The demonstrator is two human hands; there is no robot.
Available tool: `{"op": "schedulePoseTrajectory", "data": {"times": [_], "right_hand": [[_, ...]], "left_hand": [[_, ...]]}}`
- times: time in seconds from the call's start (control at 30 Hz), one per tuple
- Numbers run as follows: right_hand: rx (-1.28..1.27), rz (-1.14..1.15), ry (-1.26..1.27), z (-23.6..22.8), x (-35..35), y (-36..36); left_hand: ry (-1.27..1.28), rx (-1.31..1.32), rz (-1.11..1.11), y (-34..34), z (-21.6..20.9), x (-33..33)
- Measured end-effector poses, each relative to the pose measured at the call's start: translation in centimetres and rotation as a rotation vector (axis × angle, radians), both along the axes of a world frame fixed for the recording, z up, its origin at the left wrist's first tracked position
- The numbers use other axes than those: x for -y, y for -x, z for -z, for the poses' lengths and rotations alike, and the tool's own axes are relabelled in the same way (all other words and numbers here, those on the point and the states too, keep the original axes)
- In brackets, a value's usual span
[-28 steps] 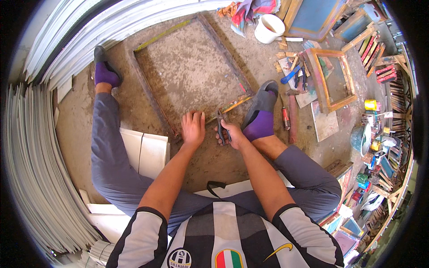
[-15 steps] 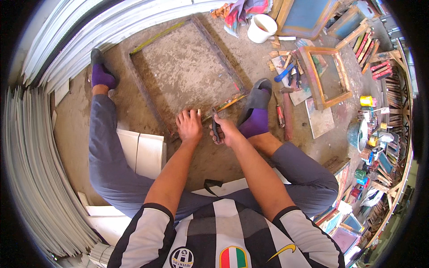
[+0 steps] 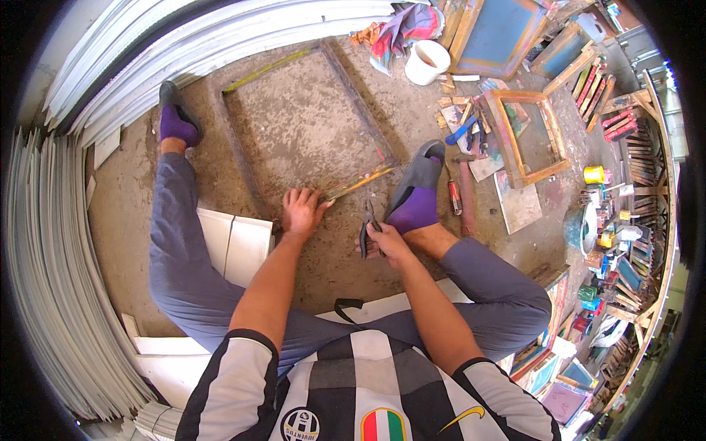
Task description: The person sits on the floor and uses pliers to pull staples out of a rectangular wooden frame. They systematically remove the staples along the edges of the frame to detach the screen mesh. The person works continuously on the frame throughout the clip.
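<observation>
On the floor (image 3: 121,213) ahead of us lay the frame (image 3: 360,104), between the left foot (image 3: 179,123) and the right foot (image 3: 414,202). Its two dark sides looked like the longer pair, so we read its long axis as running from upper left to lower right; the near side, streaked yellow and orange, slanted up to the right. Beyond the right foot we saw the small frame (image 3: 542,173), and farther off a white bucket (image 3: 425,72). The hammer (image 3: 467,198) lay just beside that foot, head away from us.

The pliers (image 3: 365,231) pointed away from us, nearly straight, their tip near the frame's near side but apart from it. The right hand (image 3: 385,242) had its fingers closed around their handles, thumb on top, wrist angled inward. The left hand (image 3: 298,213) lay palm down over the frame's near side, by the left end, fingers forward and slightly bent, thumb spread rightward; we could not tell whether they curled under the wood.
</observation>
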State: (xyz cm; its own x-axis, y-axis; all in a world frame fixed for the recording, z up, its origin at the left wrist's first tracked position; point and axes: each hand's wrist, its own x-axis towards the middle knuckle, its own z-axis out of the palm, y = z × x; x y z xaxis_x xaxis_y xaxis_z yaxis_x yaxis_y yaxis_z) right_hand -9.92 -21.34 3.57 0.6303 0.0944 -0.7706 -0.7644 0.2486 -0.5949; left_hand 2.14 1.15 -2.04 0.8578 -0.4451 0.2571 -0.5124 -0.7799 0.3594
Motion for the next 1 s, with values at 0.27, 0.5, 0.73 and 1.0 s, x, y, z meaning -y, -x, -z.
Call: {"op": "schedulePoseTrajectory", "data": {"times": [0.27,0.5,0.73,1.0], "right_hand": [[0.001,0.019,0.150,-0.6,-1.5,0.7],[0.079,-0.029,0.145,-1.1,-1.7,0.7],[0.094,-0.019,0.209,-2.2,-4.1,0.5],[0.137,-0.032,0.092,-2.9,-5.0,-2.3]], "left_hand": [[-0.199,-0.092,0.049,2.0,-2.2,1.3],[-0.306,-0.217,0.275,4.3,-3.7,0.7],[-0.174,-0.259,0.248,3.6,-3.5,-1.3],[-0.131,-0.307,0.212,2.6,-3.0,-1.1]]}}
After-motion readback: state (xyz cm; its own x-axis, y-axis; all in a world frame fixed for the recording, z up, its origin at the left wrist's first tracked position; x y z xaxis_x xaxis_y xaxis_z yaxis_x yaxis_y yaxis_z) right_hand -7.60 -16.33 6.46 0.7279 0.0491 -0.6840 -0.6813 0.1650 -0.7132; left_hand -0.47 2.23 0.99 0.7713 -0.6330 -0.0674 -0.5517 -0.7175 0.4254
